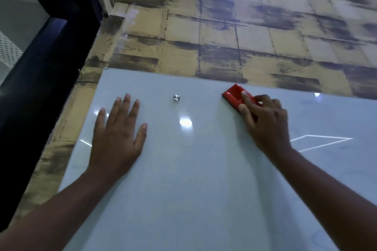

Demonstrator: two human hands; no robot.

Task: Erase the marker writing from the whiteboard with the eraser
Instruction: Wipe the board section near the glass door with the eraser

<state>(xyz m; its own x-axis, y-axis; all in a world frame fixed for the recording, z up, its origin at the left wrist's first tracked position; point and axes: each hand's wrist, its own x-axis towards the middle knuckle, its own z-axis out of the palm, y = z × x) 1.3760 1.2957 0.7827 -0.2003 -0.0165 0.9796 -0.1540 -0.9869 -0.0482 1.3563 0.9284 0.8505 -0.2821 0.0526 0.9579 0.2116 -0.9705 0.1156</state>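
Right hand (265, 122): your fingers grip the red eraser (234, 96), pressed to the whiteboard (193, 179) just under its top edge.
Left hand (118, 134): flat, fingers straight, bracing on the board near its left edge.
Risk: faint marks toward the right edge may be missed; they are too dim to read.
Risk: a leftward stroke may knock the metal stud (176, 97).
Surround: patterned wall (244, 26) above, dark frame (51, 47) left.
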